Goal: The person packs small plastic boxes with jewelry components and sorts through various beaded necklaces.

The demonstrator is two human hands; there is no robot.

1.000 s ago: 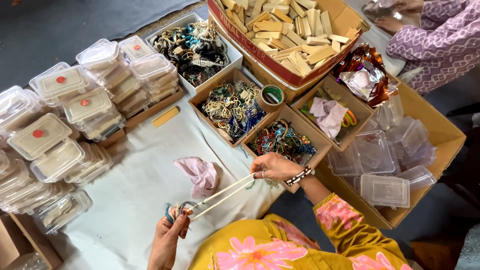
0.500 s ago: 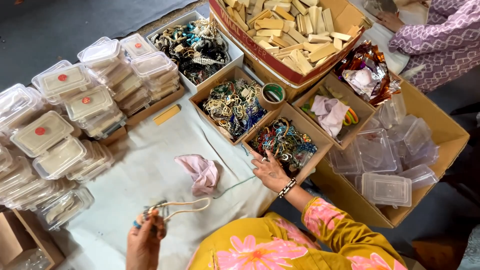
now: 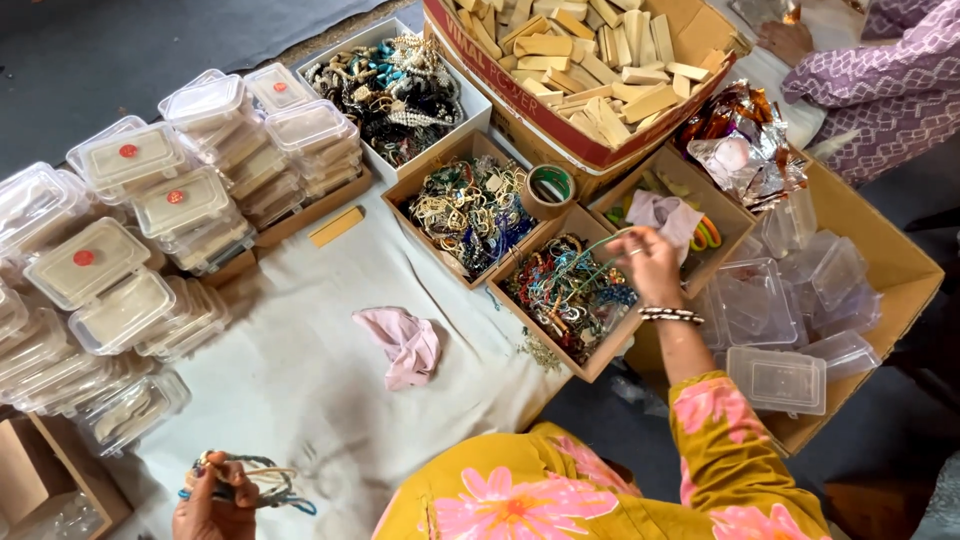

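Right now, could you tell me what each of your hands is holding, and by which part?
The left hand grips a bundle of cords at one end. The right hand pinches a green cord over the box of cords.

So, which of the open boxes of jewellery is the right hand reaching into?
The right hand is in the nearest cardboard box, full of multicoloured thread bracelets.

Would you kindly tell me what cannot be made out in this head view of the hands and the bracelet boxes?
- Left hand: cut off by the bottom edge; its fingers cover most of the thread bundle.
- Right hand: whether it grips a strand in the box of mixed bracelets is too small to tell.
- Stacked clear boxes: contents blurred behind lids.
- Other person's hand: cut off by the top edge.
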